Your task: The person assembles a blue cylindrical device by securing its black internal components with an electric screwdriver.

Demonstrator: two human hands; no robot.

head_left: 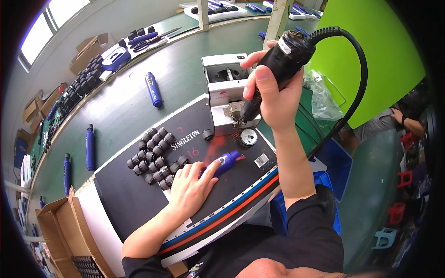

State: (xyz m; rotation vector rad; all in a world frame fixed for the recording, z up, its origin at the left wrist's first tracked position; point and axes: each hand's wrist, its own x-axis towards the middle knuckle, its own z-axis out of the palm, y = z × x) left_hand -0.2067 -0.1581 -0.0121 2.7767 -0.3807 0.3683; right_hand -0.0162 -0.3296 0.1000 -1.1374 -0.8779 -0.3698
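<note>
My right hand (282,104) is wrapped around a black electric screwdriver (286,58), raised on the right with a thick cord curving from its top. The screwdriver's tip slants down to the front of a white screw feeder (225,95). On the dark mat (139,204), my left hand (191,187) lies over a blue tube-shaped tool body (226,161), with the fingers on its near end. Part of that body is hidden under the hand. Next to the feeder stands a small round metal tin (249,137).
Several ribbed black caps (153,150) cluster left of my left hand. More blue tool bodies (153,90) lie on the green table (125,106). A cardboard box (60,222) is at the lower left, a blue bin (340,162) at the right. Beyond it sits another person (387,123).
</note>
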